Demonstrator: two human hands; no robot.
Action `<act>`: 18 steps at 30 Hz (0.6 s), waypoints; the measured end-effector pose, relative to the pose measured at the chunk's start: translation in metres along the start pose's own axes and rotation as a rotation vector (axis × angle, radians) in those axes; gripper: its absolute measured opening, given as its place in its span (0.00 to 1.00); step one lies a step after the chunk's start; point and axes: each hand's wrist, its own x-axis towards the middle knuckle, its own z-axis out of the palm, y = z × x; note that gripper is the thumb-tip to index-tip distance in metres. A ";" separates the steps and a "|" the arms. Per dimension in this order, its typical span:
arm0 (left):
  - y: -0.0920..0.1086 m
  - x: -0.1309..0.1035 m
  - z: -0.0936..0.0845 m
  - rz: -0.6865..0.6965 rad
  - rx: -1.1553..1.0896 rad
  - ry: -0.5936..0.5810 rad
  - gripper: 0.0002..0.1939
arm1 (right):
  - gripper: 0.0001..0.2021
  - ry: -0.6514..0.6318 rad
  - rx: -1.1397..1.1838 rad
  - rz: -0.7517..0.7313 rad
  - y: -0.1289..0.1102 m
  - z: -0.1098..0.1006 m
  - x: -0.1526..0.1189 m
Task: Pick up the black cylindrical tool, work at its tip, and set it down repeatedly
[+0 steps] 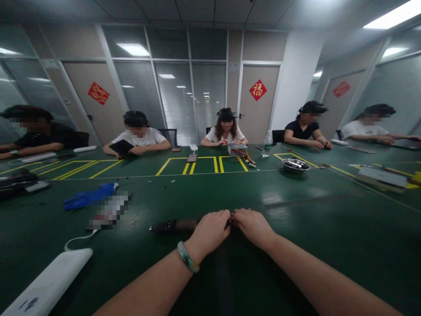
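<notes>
A dark power drill [179, 226] lies sideways on the green table in front of me, its metal tip pointing left. My left hand [212, 229] is closed over the drill's rear part, and a green bangle circles that wrist. Fingertips of my right hand [252, 224] meet those of the left at the drill's back end. Both sets of fingers are bent there around something small and dark. What exactly the right fingers pinch is hidden.
To the left lie blue gloves [90, 196], a phone [113, 208] and a white power bank [49, 283] joined by a cable. A metal bowl [296, 165] and a water bottle [267, 145] stand farther off. Several people sit across the table; one handles a wired metal box [237, 148].
</notes>
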 end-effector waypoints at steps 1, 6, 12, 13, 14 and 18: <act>0.000 0.000 -0.001 -0.001 0.003 -0.005 0.05 | 0.09 -0.021 -0.003 0.021 0.000 0.001 0.001; 0.000 -0.001 0.000 0.019 0.024 0.001 0.05 | 0.08 -0.071 -0.047 -0.003 -0.007 0.004 0.003; -0.003 -0.006 0.001 0.158 0.013 0.161 0.16 | 0.08 -0.019 -0.046 0.025 0.000 -0.001 0.006; -0.003 -0.007 -0.001 0.174 0.006 0.170 0.16 | 0.08 -0.010 -0.050 0.060 0.008 -0.005 0.004; -0.003 -0.008 -0.002 0.186 -0.003 0.175 0.16 | 0.08 0.000 -0.057 0.097 0.019 -0.011 0.000; -0.004 -0.010 -0.007 0.187 -0.045 0.161 0.19 | 0.08 0.026 -0.092 0.310 0.088 -0.041 -0.050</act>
